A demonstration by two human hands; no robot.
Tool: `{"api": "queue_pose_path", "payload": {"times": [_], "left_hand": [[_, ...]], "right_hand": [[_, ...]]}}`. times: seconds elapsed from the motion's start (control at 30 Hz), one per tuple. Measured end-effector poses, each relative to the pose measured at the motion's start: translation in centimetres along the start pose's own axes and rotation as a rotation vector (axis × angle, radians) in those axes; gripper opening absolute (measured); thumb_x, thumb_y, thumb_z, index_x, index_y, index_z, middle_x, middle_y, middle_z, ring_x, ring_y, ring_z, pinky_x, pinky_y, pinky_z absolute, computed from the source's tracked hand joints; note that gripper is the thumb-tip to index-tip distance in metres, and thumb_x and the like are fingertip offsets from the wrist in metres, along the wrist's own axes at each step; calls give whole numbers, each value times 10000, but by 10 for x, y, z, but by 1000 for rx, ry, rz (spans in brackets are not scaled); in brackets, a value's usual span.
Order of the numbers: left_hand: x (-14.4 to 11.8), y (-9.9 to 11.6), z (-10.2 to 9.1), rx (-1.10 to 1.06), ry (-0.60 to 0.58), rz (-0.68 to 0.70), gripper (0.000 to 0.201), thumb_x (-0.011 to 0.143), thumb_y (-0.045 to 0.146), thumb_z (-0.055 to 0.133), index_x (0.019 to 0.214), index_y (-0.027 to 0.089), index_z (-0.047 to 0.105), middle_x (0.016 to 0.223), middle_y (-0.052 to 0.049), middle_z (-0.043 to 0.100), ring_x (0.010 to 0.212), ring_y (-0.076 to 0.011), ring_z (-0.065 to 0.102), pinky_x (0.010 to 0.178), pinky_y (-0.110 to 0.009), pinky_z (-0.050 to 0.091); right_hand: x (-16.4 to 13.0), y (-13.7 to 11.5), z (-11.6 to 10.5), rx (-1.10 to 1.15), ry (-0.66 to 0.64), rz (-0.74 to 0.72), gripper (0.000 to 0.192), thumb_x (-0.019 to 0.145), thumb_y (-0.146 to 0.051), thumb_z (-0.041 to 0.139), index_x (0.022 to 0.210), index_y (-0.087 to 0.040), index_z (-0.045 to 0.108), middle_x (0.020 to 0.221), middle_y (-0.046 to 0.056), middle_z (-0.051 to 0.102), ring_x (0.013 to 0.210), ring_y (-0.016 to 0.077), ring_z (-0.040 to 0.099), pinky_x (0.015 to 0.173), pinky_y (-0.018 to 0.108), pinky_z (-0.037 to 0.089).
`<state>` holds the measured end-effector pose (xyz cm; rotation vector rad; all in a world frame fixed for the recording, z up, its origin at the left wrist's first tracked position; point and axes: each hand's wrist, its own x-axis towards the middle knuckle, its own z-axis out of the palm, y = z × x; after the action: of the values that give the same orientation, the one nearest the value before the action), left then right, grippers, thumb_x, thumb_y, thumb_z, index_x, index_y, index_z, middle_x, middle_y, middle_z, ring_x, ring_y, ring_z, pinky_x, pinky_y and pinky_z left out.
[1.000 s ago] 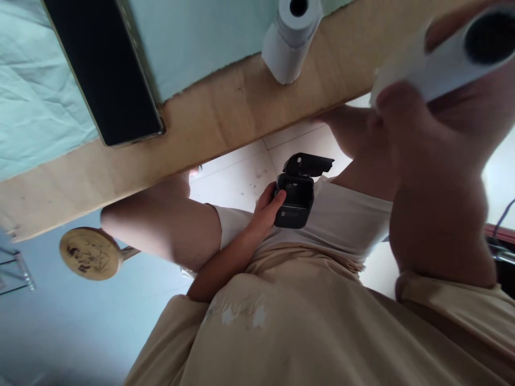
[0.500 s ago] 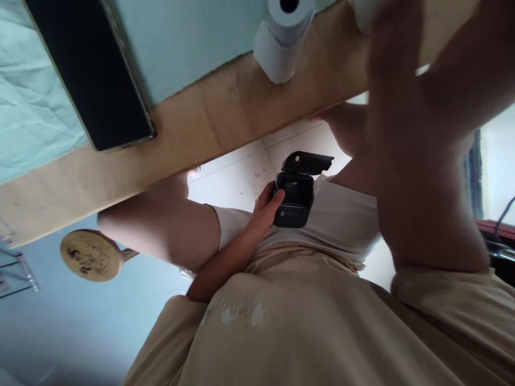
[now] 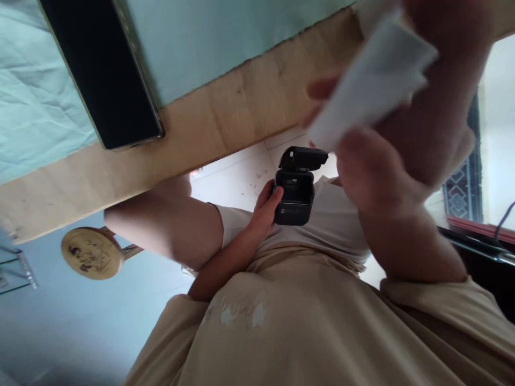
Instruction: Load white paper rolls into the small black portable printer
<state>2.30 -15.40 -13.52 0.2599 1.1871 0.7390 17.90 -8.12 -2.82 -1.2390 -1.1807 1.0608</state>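
Left hand (image 3: 266, 210) grips black printer (image 3: 294, 193) (label unreadable), lid open.

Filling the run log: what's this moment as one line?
left hand: holds small black printer, lid open | right hand: holds white paper roll | phone on table

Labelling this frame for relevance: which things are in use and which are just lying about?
In use:
- left hand gripping the small black printer, lid open, on the lap
- right hand holding a white paper roll, blurred

Lying about:
- dark phone on the pale green cloth
- wooden table
- round wooden stool on the floor
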Motion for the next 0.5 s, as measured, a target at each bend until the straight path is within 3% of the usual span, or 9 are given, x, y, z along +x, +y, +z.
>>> {"api": "queue_pose_path", "payload": {"times": [0.07,0.1,0.23,0.4,0.5], "left_hand": [[0,1,-2,6,-8,1,688,590,704,900,1006,215,654,872,-3,699,771,-158,657,697,-281,533],[1,0,-3,11,-10,5,679,605,706,890,1013,218,651,880,-5,701,782,-161,657,701,-282,529],[1,-4,-8,53,-21,33,619,696,698,836,1056,228,657,948,-15,716,865,-173,669,745,-278,517],[2,-10,-11,114,-52,63,585,731,676,826,1085,239,664,1052,-28,729,1007,-203,679,882,-305,535],[3,-10,-12,136,-55,87,561,759,670,807,1093,242,665,1081,-35,725,1045,-214,670,923,-321,531]], "right_hand": [[-35,9,-10,85,-46,114,587,879,-459,646,1428,-344,473,1309,27,651,1094,208,742,869,367,684],[-51,16,-15,69,-45,174,525,915,-547,582,1399,-354,509,1299,46,654,1034,204,748,811,347,682],[-95,50,-25,-261,-43,197,489,929,-372,646,1403,-332,534,1131,77,678,975,202,727,808,358,658],[-99,69,-25,-555,-94,16,503,876,-195,583,1373,-274,599,1176,85,686,910,169,683,820,351,633],[-93,69,-24,-638,-120,-58,510,870,-201,601,1375,-262,576,1220,83,712,1006,205,705,899,381,622]]}}
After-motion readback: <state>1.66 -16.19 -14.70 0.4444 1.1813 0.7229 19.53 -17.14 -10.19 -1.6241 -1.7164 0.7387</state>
